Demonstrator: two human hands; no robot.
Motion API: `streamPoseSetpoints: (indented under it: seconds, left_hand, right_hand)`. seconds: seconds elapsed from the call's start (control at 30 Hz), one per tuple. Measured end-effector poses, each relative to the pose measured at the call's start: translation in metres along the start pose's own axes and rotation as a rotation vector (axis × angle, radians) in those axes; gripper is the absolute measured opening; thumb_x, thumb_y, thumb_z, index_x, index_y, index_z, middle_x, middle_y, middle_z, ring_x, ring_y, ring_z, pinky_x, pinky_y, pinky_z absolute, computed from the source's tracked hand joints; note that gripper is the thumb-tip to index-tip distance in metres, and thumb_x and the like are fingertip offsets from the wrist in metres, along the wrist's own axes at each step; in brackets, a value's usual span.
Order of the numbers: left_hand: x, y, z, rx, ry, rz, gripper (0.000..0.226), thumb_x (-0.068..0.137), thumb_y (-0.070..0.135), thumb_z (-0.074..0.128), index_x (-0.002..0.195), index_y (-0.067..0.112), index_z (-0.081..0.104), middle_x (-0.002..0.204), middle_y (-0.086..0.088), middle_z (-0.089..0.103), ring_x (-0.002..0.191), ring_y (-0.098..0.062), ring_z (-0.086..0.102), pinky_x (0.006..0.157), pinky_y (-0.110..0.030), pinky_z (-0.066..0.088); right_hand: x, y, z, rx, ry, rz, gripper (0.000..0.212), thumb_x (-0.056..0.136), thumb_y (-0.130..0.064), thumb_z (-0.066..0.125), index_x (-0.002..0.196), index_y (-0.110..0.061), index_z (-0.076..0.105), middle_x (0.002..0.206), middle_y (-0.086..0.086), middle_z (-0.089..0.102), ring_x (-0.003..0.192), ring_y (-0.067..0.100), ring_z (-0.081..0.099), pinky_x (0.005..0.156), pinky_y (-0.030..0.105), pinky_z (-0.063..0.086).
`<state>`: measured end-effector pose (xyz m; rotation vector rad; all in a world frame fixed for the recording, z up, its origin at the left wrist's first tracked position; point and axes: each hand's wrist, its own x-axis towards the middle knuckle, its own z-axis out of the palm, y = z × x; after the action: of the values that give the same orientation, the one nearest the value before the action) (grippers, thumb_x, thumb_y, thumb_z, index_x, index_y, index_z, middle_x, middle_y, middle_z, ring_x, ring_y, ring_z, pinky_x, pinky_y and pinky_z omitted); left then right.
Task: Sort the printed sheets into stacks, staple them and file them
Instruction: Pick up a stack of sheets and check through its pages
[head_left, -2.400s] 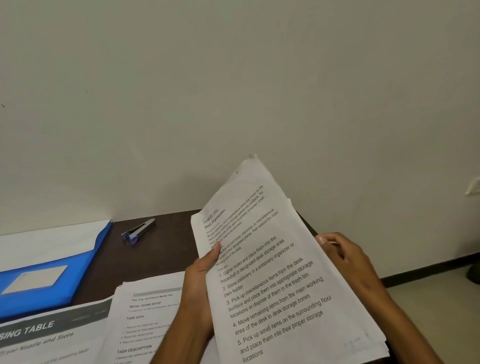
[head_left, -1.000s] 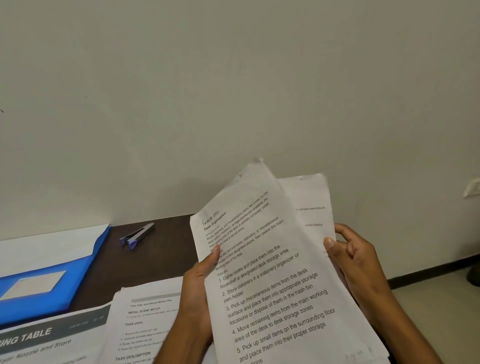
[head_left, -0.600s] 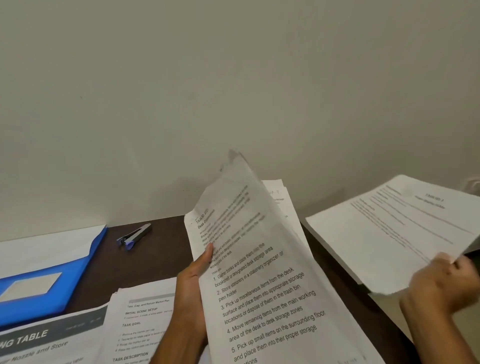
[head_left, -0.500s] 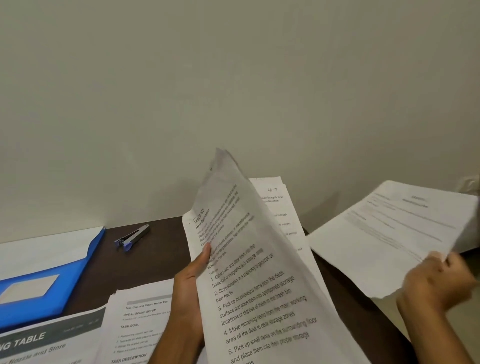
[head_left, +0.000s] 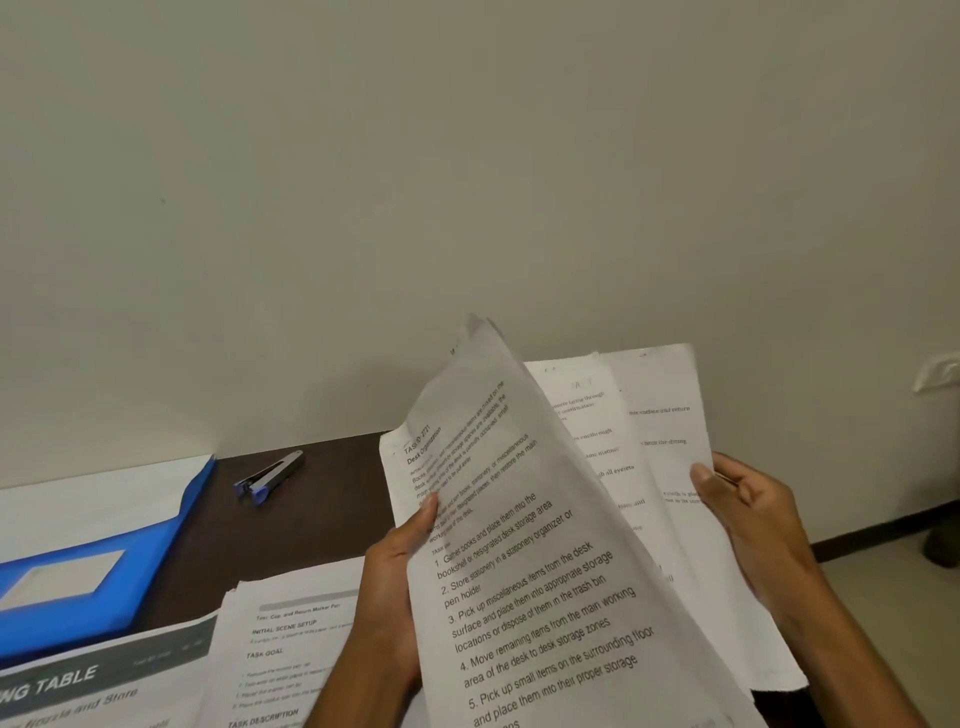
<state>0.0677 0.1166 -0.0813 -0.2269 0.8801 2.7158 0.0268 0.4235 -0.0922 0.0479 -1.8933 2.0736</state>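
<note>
the fanned sheaf of printed sheets (head_left: 524, 561) stands raised over the near counter (head_left: 322, 499) edge, long axis tilted up and away, right of the stapler (head_left: 270, 477). the left hand (head_left: 400, 582) grips its left edge, thumb on the front page. the right hand (head_left: 753, 525), nearer the rear sheets (head_left: 660, 415), pinches their right edge, fingers curled behind.

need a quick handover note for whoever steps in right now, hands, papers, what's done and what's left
Left hand: grips the fanned bundle of sheets, thumb on the Desk Organization page.
Right hand: fingers curled on the rear sheets at their right edge.
On the desk: two paper stacks front left, the stapler lying unused, the blue folder at far left.
Done: some sheets already stacked.
Left: sort the held bundle, staple each stack, file them.
</note>
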Motion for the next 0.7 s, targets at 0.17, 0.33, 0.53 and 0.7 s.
streamPoseSetpoints:
  seconds: [0.17,0.33,0.53,0.7]
  left_hand:
    - [0.002,-0.001,-0.001,0.014,0.028,-0.010,0.041,0.098,0.023,0.063,0.135,0.006,0.067,0.125,-0.025,0.070,0.101,-0.044,0.071,0.089,-0.060,0.057]
    - [0.003,-0.002,-0.001,0.010,0.029,-0.013,0.042,0.097,0.022,0.063,0.136,0.005,0.067,0.131,-0.026,0.068,0.106,-0.044,0.068,0.104,-0.063,0.048]
    - [0.002,-0.003,0.001,0.023,0.014,0.003,0.038,0.097,0.021,0.061,0.130,0.006,0.071,0.119,-0.024,0.073,0.093,-0.041,0.074,0.088,-0.058,0.057]
    - [0.002,-0.004,0.002,0.038,0.015,-0.009,0.038,0.097,0.021,0.062,0.131,0.007,0.070,0.121,-0.024,0.072,0.096,-0.043,0.073,0.091,-0.060,0.055]
  right_hand:
    - [-0.002,-0.001,0.007,0.070,-0.060,-0.013,0.024,0.105,-0.010,0.055,0.119,-0.004,0.074,0.112,0.018,0.078,0.098,0.032,0.078,0.078,0.033,0.064]
    - [-0.004,0.000,0.015,0.091,-0.093,-0.025,0.025,0.105,-0.012,0.055,0.112,-0.009,0.078,0.112,0.018,0.078,0.097,0.028,0.078,0.079,0.031,0.064]
    - [-0.009,-0.002,0.025,0.078,-0.149,-0.031,0.028,0.107,-0.014,0.051,0.115,-0.002,0.075,0.109,0.017,0.079,0.091,0.025,0.078,0.071,0.026,0.061]
    - [-0.012,-0.004,0.029,0.037,-0.171,-0.029,0.034,0.109,-0.019,0.047,0.107,0.003,0.073,0.098,0.013,0.079,0.077,0.018,0.073,0.063,0.023,0.056]
